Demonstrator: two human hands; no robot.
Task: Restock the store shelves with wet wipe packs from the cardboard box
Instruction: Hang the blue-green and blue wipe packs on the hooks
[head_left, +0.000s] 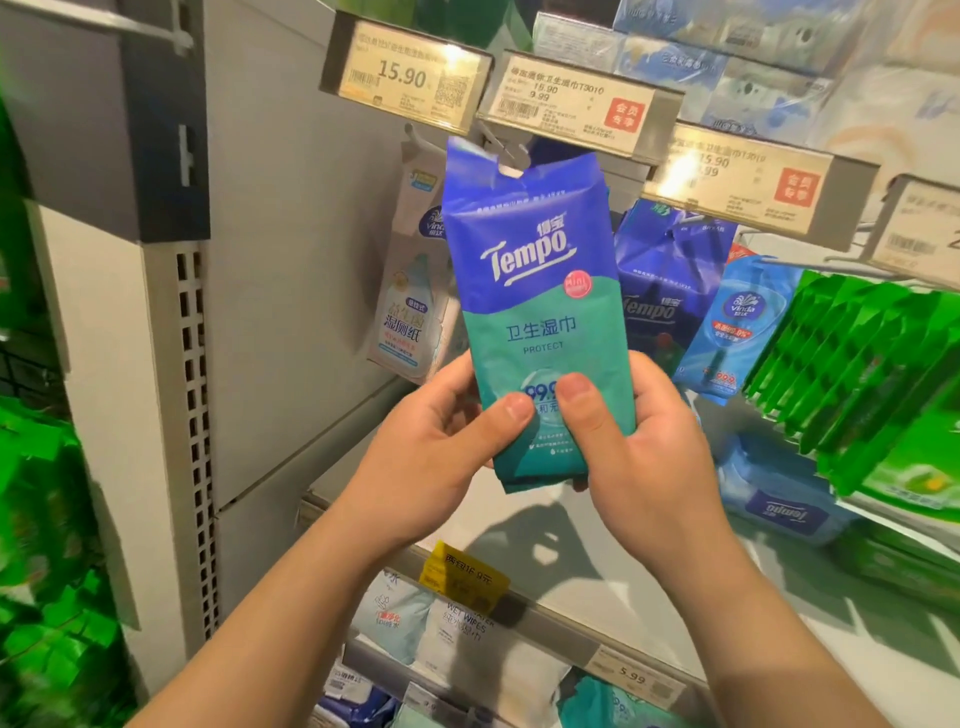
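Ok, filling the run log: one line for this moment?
both hands: left hand, right hand grip Tempo pack | hang hole at peg hook | seating: unclear

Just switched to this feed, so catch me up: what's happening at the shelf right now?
A person holds one blue-and-green wipe pack by its lower end, left hand and right hand both gripping it. The pack's top hole is right at the tip of a display hook under the price tags; whether it is on the hook is unclear. More packs hang on neighbouring hooks.
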